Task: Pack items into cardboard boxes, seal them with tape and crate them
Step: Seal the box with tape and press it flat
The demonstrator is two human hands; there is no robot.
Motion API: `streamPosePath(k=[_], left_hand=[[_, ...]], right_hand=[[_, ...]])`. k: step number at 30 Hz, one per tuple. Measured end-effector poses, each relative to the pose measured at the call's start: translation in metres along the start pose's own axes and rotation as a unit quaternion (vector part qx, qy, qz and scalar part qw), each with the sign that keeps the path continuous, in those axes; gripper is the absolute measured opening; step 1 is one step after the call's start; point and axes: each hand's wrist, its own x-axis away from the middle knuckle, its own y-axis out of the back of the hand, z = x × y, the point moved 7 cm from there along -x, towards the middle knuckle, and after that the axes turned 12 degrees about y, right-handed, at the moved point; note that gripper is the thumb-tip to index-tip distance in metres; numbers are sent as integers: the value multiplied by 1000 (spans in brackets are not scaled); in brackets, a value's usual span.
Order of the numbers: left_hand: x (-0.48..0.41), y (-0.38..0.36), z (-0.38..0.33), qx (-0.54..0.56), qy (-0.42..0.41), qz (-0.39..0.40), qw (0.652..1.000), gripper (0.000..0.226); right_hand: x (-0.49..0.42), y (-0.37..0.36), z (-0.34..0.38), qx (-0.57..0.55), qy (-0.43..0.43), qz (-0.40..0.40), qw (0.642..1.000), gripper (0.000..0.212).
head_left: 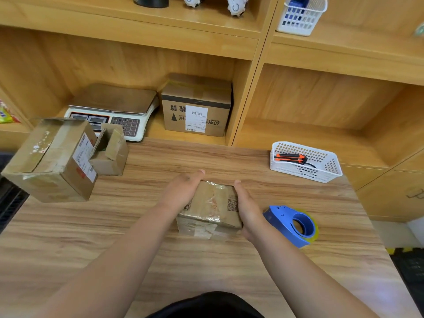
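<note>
Head camera, looking down: the person's left hand (183, 191) covers the left part of the small brown cardboard box (213, 207), so that side is hidden. The things on the top shelf are cut off by the frame edge, and the dark shape at the lower right edge is too dim to make out.

Neither hand grips. The left hand lies flat on the box's top with its fingers straight and reaching to the far edge. The right hand (246, 210) lies flat against the box's right side, fingers also straight.

This box sits mid-way across the wood-grain table (160, 260), its flaps closed under crinkled, glossy clear tape, with a QR code printed on top. Just right of the right hand lies a rounded blue plastic tape dispenser (293, 223) holding a yellowish roll. Farther back, a white perforated plastic basket (330, 166) holds an orange-and-black utility knife (291, 158).
</note>
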Motion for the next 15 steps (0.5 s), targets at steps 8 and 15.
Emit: streamPosePath(k=[8, 15], left_hand=[[2, 1, 4, 218, -65, 49, 973, 22], [-9, -35, 61, 44, -30, 115, 992, 80]], right_hand=[[13, -1, 34, 225, 280, 24, 933, 59], [17, 6, -43, 351, 265, 75, 895, 69]])
